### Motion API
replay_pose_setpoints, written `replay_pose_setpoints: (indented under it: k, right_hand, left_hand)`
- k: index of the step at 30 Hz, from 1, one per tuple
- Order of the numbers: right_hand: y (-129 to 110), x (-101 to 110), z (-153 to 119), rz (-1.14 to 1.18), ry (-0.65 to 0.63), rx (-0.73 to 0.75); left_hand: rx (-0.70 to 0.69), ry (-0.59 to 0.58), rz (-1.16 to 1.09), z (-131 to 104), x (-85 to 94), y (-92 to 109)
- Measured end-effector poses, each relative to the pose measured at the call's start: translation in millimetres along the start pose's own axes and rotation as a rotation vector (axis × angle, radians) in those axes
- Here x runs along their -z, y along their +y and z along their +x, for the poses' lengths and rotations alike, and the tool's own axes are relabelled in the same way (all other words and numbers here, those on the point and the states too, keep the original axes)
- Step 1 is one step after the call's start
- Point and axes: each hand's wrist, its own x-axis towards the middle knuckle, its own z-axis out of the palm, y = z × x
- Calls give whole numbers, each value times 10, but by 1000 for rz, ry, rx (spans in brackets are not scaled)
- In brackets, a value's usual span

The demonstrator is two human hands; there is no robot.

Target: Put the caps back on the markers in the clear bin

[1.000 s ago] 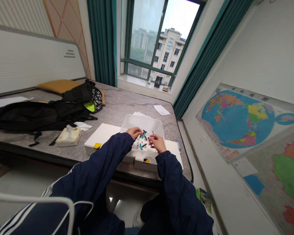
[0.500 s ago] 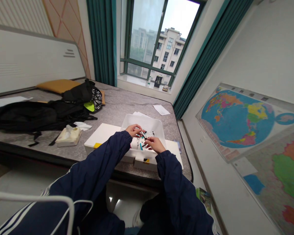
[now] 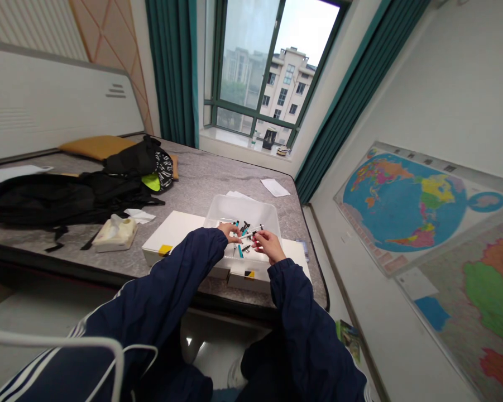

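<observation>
A person in a dark blue jacket, white stripes along the sleeve, works with both hands over a translucent white bin (image 3: pixel 257 209) at the near edge of a bed (image 3: pixel 218 173). The left hand (image 3: pixel 229 231) has its fingers closed on one end of a slim white pen (image 3: pixel 247 235); the right hand (image 3: pixel 268 245) pinches the other end, near a black part. The pen thus spans the gap between the two hands, tilted slightly up toward the right, above the bin's floor. Below it, black, teal and white parts (image 3: pixel 240 251) lie loose in the bin, too small to make out singly. A white box (image 3: pixel 173 230) with a yellow patch sits to the left of the bin, and a tissue pack (image 3: pixel 115 234) lies farther left, near a black backpack (image 3: pixel 67 195). Beyond the bin, a white sheet (image 3: pixel 275 187) lies flat on the bed. A window (image 3: pixel 251 67) stands past it, and a world map (image 3: pixel 402 201) hangs on the right wall.
</observation>
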Motion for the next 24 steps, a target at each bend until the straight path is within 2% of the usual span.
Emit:
replay_pose_setpoints:
  k: [6, 8, 10, 14, 17, 19, 22, 24]
  right_hand:
    - [-15, -13, -16, -3, -2, 0]
    - [-21, -15, -24, -2, 3, -7]
    - [-24, -17, -32, -9, 1, -17]
    - [-7, -22, -32, -68, 2, -16]
    - [17, -27, -22, -110, 30, 27]
    - [32, -32, -23, -117, 27, 38]
    - [67, -41, -45, -132, -2, 49]
    - [110, -49, -71, -170, -13, 86]
  left_hand:
    - [-1, -28, 29, -26, 18, 6]
    - [-4, 0, 16, -38, 5, 46]
    - [29, 80, -37, -42, -7, 103]
    - [159, 305, -287, -18, 30, 205]
    - [245, 396, -487, 2, 133, 230]
    - [291, 400, -621, -7, 228, 230]
    - [316, 345, -820, -61, 378, 225]
    - [298, 351, -829, -110, 454, 220]
